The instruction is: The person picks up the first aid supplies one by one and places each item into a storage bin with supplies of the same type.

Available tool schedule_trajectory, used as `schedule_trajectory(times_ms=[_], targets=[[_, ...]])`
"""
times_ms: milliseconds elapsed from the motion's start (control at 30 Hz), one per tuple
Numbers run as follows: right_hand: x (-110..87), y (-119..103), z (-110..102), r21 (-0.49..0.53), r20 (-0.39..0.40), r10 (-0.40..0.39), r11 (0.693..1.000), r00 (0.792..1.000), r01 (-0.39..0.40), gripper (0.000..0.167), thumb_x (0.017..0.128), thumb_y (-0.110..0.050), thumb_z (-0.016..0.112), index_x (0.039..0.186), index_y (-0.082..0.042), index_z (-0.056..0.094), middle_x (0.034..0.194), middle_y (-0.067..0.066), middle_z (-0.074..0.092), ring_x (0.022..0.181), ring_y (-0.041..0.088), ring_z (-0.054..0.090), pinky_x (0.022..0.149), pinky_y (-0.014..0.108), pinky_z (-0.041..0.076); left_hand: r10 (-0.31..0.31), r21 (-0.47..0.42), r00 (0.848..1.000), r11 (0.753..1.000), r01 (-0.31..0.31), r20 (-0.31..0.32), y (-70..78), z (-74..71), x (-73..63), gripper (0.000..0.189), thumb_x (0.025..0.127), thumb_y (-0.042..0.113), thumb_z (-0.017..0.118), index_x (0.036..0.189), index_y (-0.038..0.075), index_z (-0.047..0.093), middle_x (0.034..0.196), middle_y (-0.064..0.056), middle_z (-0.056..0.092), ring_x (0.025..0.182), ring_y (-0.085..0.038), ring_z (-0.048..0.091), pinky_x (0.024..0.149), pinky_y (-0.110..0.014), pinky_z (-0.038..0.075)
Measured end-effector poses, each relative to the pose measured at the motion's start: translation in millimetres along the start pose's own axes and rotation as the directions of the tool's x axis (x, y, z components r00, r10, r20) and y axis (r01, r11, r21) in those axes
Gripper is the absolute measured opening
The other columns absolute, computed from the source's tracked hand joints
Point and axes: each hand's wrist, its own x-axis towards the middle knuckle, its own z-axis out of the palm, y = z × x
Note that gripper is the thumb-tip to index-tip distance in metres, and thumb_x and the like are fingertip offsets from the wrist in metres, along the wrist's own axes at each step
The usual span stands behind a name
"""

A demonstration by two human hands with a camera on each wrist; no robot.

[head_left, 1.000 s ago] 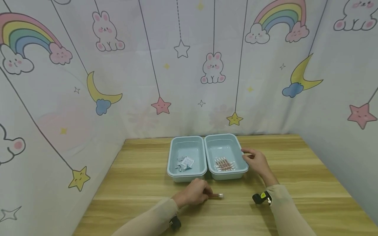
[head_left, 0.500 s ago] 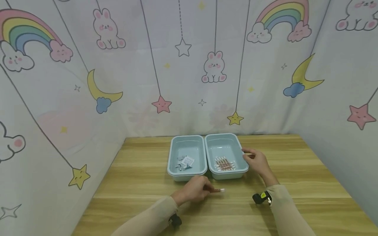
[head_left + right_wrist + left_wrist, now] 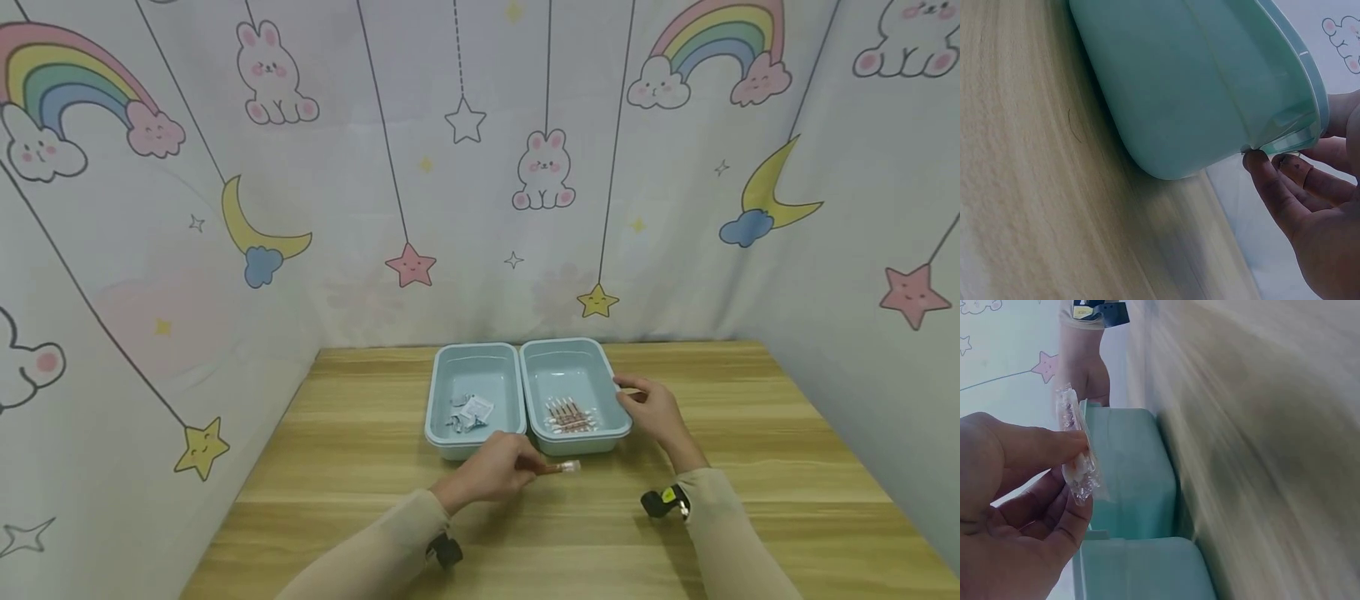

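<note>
In the head view my left hand (image 3: 495, 467) is in front of two light-blue plastic bins. Between its thumb and fingers it pinches a brown-shafted cotton swab (image 3: 561, 467) in a clear wrapper, whose free end points right. White tips show through the crinkled plastic in the left wrist view. My right hand (image 3: 651, 410) grips the right bin (image 3: 573, 447) at the right side of its rim, with the thumb against the outer wall in the right wrist view. Several wrapped swabs (image 3: 572, 415) lie side by side inside that bin.
Beside it, close up on the left, stands the left bin (image 3: 475, 451), holding several small white-and-silver sachets (image 3: 472, 413). Both bins sit toward the back of a wood-grain table (image 3: 360, 417). A patterned cloth wall (image 3: 480, 208) rises behind and along the sides.
My left hand has moved forward with the swab, from the table's front part toward the bins. The right hand has kept its place on the right bin.
</note>
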Motion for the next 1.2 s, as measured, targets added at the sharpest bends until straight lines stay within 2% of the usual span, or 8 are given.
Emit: schedule_trajectory(times_ms=[467, 767, 1200], targets=[[-0.7, -0.8, -1.6, -0.002, 0.004, 0.011, 1.0, 1.0, -0.011, 0.035, 0.095, -0.013, 0.059, 0.129, -0.002, 0.062, 0.13, 0.022, 0.061, 0.106, 0.038, 0.065, 0.08, 0.037, 0.058, -0.002, -0.066, 0.999, 0.998, -0.001, -0.044, 1.9, -13.8, 10.3, 0.016, 0.083, 0.005, 0.074, 0.098, 0.011, 0.078, 0.091, 0.003, 0.073, 0.082, 0.0, 0.063, 0.072, -0.01, 0.052], [0.8, 1.5, -0.1, 0.006, 0.006, 0.003, 1.0, 1.0, -0.003, 0.034, 0.095, -0.013, 0.06, 0.128, -0.002, 0.063, 0.13, 0.021, 0.061, 0.106, 0.037, 0.066, 0.078, 0.034, 0.058, -0.03, -0.08, 0.999, 0.996, 0.026, -0.046, 5.8, -19.5, 11.7, 0.017, 0.084, 0.006, 0.074, 0.099, 0.01, 0.078, 0.092, 0.001, 0.072, 0.08, -0.001, 0.063, 0.071, -0.011, 0.052], [0.2, -1.5, -1.0, -0.025, 0.014, 0.014, 1.0, 1.0, -0.013, 0.036, 0.096, -0.015, 0.059, 0.129, -0.003, 0.062, 0.131, 0.021, 0.06, 0.106, 0.037, 0.065, 0.081, 0.039, 0.058, 0.001, -0.08, 0.996, 0.997, -0.009, -0.09, 7.8, -23.3, 14.9, 0.018, 0.083, 0.003, 0.071, 0.098, 0.011, 0.078, 0.089, 0.002, 0.073, 0.076, 0.001, 0.062, 0.066, -0.009, 0.05]])
